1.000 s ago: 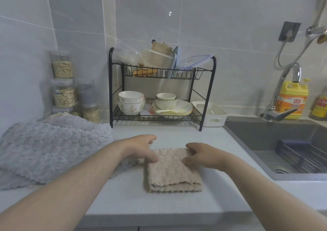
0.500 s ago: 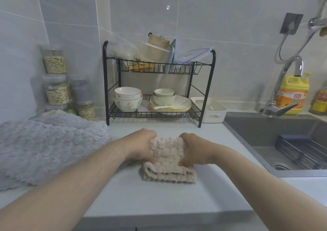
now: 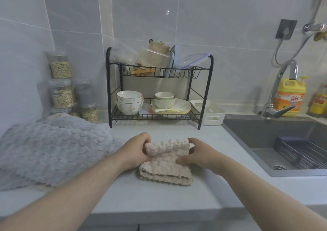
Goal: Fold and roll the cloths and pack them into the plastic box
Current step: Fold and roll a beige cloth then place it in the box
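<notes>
A folded beige cloth point(image 3: 166, 169) lies on the white counter point(image 3: 159, 200), its far end turned back into a short roll. My left hand point(image 3: 136, 151) grips the roll's left end, and my right hand point(image 3: 196, 154) grips its right end with fingers curled over the top. Grey fluffy cloths point(image 3: 51, 151) are piled on the counter at the left. A white plastic box point(image 3: 209, 111) stands open beside the dish rack, with nothing visible inside.
A black two-tier dish rack point(image 3: 159, 89) with bowls and plates stands behind the cloth. Several jars point(image 3: 62, 89) line the left wall. The sink point(image 3: 283, 142) with its faucet point(image 3: 279, 93) and a yellow detergent bottle point(image 3: 290, 96) lies to the right.
Both hands took the flat cloth's far edge, lifted it and rolled it toward me. The far end now forms a roll held at each side.
</notes>
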`<state>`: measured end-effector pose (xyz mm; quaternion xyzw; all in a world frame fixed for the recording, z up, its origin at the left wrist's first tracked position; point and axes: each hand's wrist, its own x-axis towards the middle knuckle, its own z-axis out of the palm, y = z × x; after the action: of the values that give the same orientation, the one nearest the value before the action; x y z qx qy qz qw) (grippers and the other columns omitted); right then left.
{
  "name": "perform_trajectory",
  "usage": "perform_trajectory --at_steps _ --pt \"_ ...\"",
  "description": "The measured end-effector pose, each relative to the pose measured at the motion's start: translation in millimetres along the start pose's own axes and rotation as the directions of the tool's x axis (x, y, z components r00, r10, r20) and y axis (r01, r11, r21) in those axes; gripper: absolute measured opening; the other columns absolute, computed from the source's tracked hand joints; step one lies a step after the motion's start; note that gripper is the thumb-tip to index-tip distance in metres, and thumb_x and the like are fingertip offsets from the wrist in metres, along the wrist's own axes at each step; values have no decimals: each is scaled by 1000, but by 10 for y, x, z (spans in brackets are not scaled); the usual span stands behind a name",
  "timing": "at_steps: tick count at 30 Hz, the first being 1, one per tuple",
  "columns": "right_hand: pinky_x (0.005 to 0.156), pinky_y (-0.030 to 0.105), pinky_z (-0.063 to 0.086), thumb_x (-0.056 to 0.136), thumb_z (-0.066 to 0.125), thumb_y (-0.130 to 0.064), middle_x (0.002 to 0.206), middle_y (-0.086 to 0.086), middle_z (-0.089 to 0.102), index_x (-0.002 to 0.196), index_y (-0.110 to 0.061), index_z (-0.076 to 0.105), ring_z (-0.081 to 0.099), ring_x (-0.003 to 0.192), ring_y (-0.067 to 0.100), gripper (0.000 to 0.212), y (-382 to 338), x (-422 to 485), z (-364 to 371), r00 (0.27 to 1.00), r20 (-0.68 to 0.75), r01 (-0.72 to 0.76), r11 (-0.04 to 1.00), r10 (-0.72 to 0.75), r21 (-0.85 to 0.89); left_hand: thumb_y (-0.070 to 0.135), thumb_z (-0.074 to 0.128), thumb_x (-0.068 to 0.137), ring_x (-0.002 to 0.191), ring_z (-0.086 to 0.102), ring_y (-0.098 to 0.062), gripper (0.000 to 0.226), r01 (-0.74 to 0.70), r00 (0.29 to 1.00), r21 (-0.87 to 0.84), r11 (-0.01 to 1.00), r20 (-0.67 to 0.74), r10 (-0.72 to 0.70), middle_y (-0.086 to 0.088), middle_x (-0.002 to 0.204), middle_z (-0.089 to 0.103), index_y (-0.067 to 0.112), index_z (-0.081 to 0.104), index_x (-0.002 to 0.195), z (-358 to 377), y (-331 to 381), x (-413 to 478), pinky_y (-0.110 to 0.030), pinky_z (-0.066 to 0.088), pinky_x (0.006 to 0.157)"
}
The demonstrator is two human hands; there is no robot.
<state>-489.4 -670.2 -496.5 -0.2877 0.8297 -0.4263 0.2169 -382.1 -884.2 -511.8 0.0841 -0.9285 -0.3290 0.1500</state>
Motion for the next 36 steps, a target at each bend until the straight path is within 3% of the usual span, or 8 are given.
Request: perform_trajectory --at_steps 4,10,14,18,23,27,31,36 --pt "53 10 39 75 76 -12 69 -10 57 72 -24 55 53 65 9 25 64 11 33 987 -90 114 968 -137 -223 13 85 67 76 61 -2 34 -66 997 -97 993 -41 63 10 86 66 26 62 89 -45 38 -43 -15 46 69" --pt "70 24 50 72 78 -21 79 -10 66 77 -29 60 59 73 7 21 145 -18 123 949 -165 215 934 -269 -286 6 67 75 84 57 -5 20 -188 982 150 971 12 188 8 89 62 23 69 85 -65 4 -137 -16 44 74" --pt "81 9 41 72 80 -23 109 -20 53 123 -37 53 51 91 -6 59 129 -87 86 887 -161 337 846 -432 -413 5 59 80 89 55 -9 22 -236 972 287 928 90 219 10 93 57 22 68 92 -58 3 -154 -23 44 78" --pt "79 19 43 70 76 -14 95 -15 60 99 -22 70 55 88 9 31 153 -172 83 739 -84 498 626 -668 -600 -1 55 79 90 56 -9 32 -248 968 334 910 127 217 10 95 58 24 69 93 -55 -13 -150 -25 45 80" --pt "80 22 43 71 63 -14 94 -10 61 101 -22 71 50 86 10 32 248 -250 130 756 5 509 584 -654 -632 -14 43 80 118 41 3 63 -186 980 260 947 -22 198 19 126 48 27 60 125 -209 14 -195 -6 23 101" --pt "93 13 34 78 67 -38 108 -19 49 111 -29 65 46 104 4 34 246 -313 136 807 -18 475 667 -590 -574 8 56 86 111 43 8 46 -235 971 153 960 -7 239 24 125 48 31 59 126 -277 233 -332 2 26 88" --pt "92 18 38 77 70 -29 105 -16 51 108 -29 68 50 102 9 32 287 -334 176 820 -20 457 677 -571 -577 35 68 82 111 53 -2 36 -352 928 364 862 257 270 16 120 61 27 66 116 -158 209 -354 -17 38 97" --pt "92 17 33 89 57 -37 109 -10 53 104 -28 72 46 104 8 23 239 -398 191 862 33 420 675 -506 -606 40 51 90 89 63 -14 33 -172 978 239 956 159 136 0 91 70 13 68 82 -77 112 -311 -34 49 85"
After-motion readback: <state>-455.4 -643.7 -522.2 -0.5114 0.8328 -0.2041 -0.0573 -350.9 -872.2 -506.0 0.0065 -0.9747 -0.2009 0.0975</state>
